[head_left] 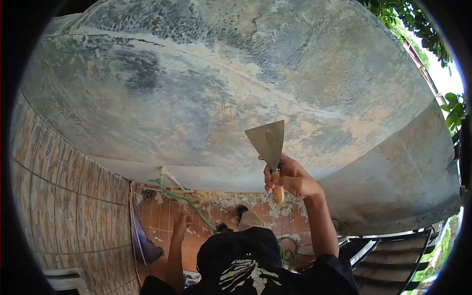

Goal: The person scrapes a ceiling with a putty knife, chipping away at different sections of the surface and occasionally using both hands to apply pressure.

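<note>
A putty knife (267,140) with a broad flat metal blade and a wooden handle is in my right hand (297,179). My fingers wrap round its handle, and the blade points up, in front of the wall (196,103). The wall's surface is grey and patchy, with pale smears and a crack line running across it. My left hand (182,223) hangs low beside my body, its fingers apart and holding nothing. Near it, a green hose (191,209) runs from a tap (158,181) at the wall's foot.
Brown floor tiles (162,216) lie below, strewn with pale flakes along the wall. A stone-patterned tiled wall (69,196) rises on the left, with a purple bag-like thing (147,244) against it. Dark metal railing (388,260) stands at the lower right.
</note>
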`<state>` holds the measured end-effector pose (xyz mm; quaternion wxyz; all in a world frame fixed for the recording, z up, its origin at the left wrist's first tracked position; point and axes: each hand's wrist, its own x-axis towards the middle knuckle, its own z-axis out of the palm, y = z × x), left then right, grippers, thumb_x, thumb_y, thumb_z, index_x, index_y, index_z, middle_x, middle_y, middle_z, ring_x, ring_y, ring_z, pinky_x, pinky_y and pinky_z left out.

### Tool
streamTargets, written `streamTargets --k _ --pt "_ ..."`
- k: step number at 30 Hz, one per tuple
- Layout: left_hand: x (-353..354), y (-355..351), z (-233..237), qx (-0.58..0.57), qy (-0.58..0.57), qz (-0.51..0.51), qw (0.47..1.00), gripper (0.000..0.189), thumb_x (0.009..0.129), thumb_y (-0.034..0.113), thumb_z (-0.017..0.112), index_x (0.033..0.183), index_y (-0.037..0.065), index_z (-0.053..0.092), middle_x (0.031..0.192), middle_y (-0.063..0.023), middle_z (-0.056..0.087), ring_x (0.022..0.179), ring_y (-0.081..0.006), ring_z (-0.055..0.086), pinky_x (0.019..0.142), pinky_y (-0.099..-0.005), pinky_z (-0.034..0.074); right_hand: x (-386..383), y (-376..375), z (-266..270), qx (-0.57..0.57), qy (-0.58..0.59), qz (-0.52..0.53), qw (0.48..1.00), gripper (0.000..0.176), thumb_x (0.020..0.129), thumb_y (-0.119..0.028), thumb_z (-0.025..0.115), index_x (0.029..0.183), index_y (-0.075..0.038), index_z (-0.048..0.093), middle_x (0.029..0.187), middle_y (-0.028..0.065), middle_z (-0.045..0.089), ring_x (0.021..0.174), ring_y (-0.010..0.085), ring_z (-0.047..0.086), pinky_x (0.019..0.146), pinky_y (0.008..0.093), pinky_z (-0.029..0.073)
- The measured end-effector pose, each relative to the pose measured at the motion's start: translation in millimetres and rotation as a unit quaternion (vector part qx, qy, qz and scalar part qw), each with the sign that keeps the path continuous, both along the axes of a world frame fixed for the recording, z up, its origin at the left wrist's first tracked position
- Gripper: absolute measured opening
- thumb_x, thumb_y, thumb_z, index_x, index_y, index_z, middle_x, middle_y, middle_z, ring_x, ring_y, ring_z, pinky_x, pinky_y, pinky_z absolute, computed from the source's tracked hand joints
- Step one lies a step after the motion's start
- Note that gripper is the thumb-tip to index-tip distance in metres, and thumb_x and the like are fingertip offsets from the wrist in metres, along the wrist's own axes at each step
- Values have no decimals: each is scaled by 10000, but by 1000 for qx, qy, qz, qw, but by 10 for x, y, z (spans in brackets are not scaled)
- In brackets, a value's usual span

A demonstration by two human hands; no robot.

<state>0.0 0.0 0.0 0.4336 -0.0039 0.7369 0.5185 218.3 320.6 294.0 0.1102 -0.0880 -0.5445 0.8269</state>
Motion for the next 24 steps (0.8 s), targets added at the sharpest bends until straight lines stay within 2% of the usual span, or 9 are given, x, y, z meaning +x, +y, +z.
streamTargets --k 2,5,7,10,11,13,17,20,24 --pt "82 -85 -231 2 -7 -25 1000 373 892 407 543 1087 89 561 896 -109 613 814 -185 631 703 -342 512 39 -22 170 115 -34 13 993 268 901 -61 526 1158 5 484 876 77 577 644 122 558 612 275 475" --pt "158 394 -175 -26 4 -4 1000 311 922 335 510 1072 68 564 879 -106 606 790 -185 626 686 -335 511 -56 460 399 284 -108 -9 953 200 923 -75 503 1094 29 523 798 47 577 576 86 534 544 248 445" --pt "209 486 -125 -36 -4 6 999 291 931 299 493 1068 51 559 871 -99 606 776 -177 619 668 -327 504 -94 517 692 273 -136 -66 950 206 926 -98 513 1092 23 537 741 28 573 524 71 499 493 247 408" --pt "286 734 -149 -47 -26 4 999 273 937 254 480 1075 30 553 871 -95 606 761 -168 612 651 -318 498 -72 822 880 414 -205 -82 883 268 908 -99 544 1161 -15 529 783 69 591 520 97 484 487 283 398" --pt "280 820 -159 -49 -29 0 998 275 935 245 484 1087 26 551 880 -96 605 760 -166 610 652 -317 498 -68 894 885 415 -206 -82 883 268 908 -99 544 1161 -15 529 783 69 591 520 97 484 487 283 398" --pt "281 989 -267 -28 -11 -1 1000 277 931 242 490 1094 27 552 872 -97 605 758 -166 611 647 -312 497 -61 1012 885 573 -90 -112 807 267 873 -62 586 1135 -15 560 817 103 598 583 101 512 524 303 422" --pt "284 1399 -245 -5 21 -17 1000 288 926 237 502 1108 19 551 847 -94 605 746 -165 610 630 -301 496 -19 1057 916 531 -85 -137 832 275 809 -9 655 1077 -6 594 874 109 626 715 111 589 612 280 482" --pt "281 1535 -556 55 27 -30 998 235 939 235 491 1071 54 563 853 -77 615 750 -169 616 655 -326 505 -16 1017 826 364 -32 -329 871 276 717 57 729 964 45 605 952 108 644 918 175 638 776 257 525" --pt "403 1692 -408 21 59 -18 998 251 937 234 499 1098 52 560 862 -82 616 751 -172 617 661 -318 509 -62 1090 766 336 42 -368 866 283 722 62 727 960 65 574 941 160 639 893 201 644 745 287 535"
